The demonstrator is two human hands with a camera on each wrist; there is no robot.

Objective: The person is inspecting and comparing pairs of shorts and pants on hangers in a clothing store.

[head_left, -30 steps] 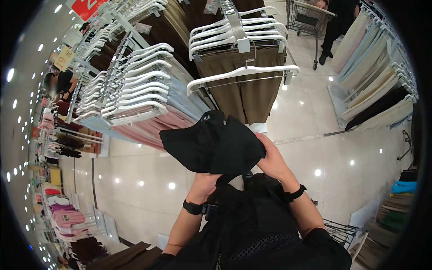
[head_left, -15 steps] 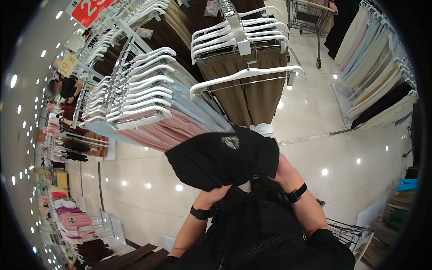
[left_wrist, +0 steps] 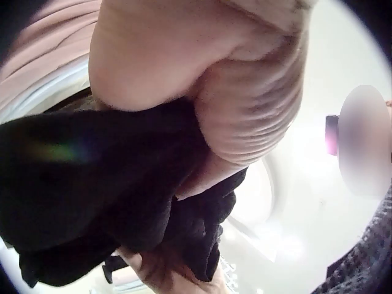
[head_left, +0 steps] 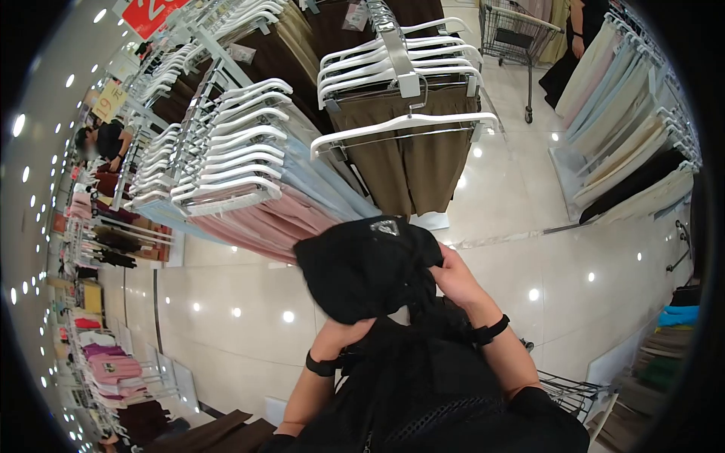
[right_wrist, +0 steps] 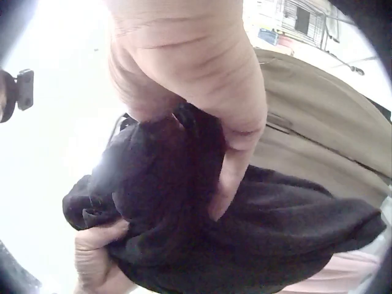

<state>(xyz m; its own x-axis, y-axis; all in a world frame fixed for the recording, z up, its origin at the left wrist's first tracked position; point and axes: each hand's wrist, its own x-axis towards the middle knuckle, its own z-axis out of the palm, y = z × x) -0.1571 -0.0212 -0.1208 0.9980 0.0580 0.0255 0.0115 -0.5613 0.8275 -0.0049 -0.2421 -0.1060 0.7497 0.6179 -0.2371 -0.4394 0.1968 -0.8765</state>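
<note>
A black fabric hat (head_left: pixel 362 273) with a small silvery badge is held in front of the body, in the middle of the head view. My left hand (head_left: pixel 341 337) grips its near edge from below; in the left wrist view that hand (left_wrist: pixel 202 79) has the dark cloth between thumb and fingers. On the other side, my right hand (head_left: pixel 458 279) pinches the hat's right edge. The right wrist view shows the fingers (right_wrist: pixel 234 165) of the right hand bent over bunched cloth, with the left hand (right_wrist: pixel 98 260) below on the same hat. Some fingertips are hidden by the cloth.
Just beyond the hat hang brown trousers (head_left: pixel 404 170) on white hangers (head_left: pixel 408 124), with pink garments (head_left: pixel 260 219) to their left. Another clothes rack (head_left: pixel 627 128) stands at right. A shopping cart (head_left: pixel 517 38) and a person (head_left: pixel 578 49) are at the back; glossy tiled floor (head_left: pixel 513 264) lies between.
The hat has been turned and bunched, so the badge now shows at its upper right and the wide brim-like part at left looks shorter. Both hands keep their hold.
</note>
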